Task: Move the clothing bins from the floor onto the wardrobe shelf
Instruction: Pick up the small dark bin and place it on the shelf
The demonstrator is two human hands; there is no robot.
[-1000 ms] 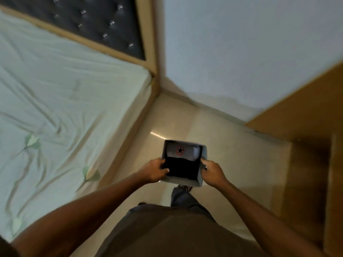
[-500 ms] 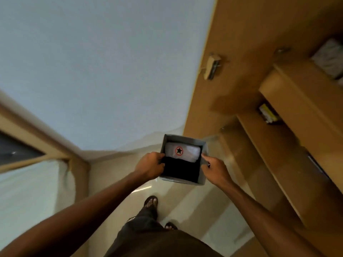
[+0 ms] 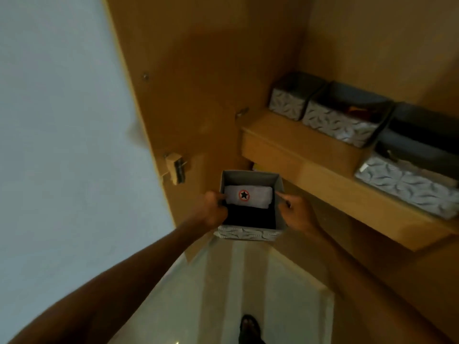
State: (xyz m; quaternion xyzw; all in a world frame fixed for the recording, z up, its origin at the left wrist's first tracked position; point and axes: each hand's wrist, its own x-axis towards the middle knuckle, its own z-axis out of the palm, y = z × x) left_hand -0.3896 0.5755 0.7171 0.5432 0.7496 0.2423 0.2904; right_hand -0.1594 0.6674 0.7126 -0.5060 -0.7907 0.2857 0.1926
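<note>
Three patterned bins stand in a row on the shelf inside the wardrobe: the left bin far back, the middle bin touching it, and the right bin out at the shelf's front edge. Bare wood shows in front of the left and middle bins, and a narrow strip runs between the left bin and the wardrobe's side. A fourth, the held bin, is in the air above the floor, just short of the shelf's left front corner and lower in view than its edge, apart from it. The left hand grips its left wall, with the thumb curled over the rim. The right hand grips the right wall, with one finger lying straight along the rim. Inside, a folded grey cloth lies at the far end over a dark cloth. The grey one bears a badge, a black star in a red ring, and this is the only mark that reads clearly. A pale tag on the right bin's front corner is too blurred to read. The open door stands to the left with its hinge close beside the held bin. Beyond the door is the wall. A foot shows on the floor below.
</note>
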